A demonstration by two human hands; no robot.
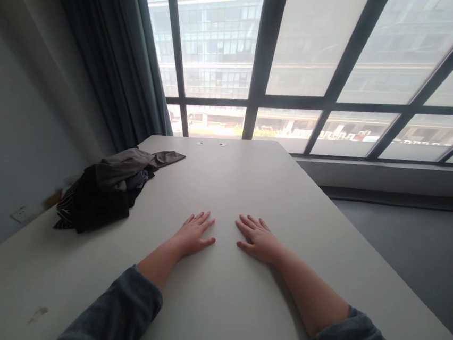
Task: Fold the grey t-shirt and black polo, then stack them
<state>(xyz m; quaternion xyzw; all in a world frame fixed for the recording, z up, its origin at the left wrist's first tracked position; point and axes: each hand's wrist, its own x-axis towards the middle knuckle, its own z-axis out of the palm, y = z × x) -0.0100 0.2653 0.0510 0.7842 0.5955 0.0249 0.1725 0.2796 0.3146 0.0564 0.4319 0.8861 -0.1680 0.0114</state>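
Observation:
My left hand (193, 236) lies palm down on the white table (217, 303), its fingers spread and pointing away from me. Across a narrow gap, my right hand (258, 241) rests flat in the same way, fingers apart. Neither hand holds anything. To the left of my left hand, not touching it, a crumpled pile of dark clothes (105, 201) sits near the table's left edge. A grey-brown garment (127, 165) lies on top, with black and striped cloth under it.
Large framed windows (222, 46) stand beyond the table's far end, with a dark curtain (102, 46) at the left. Two small white fittings (222, 144) show near the far edge. A wall socket (20, 215) is at the left, and grey floor (407, 246) lies to the right.

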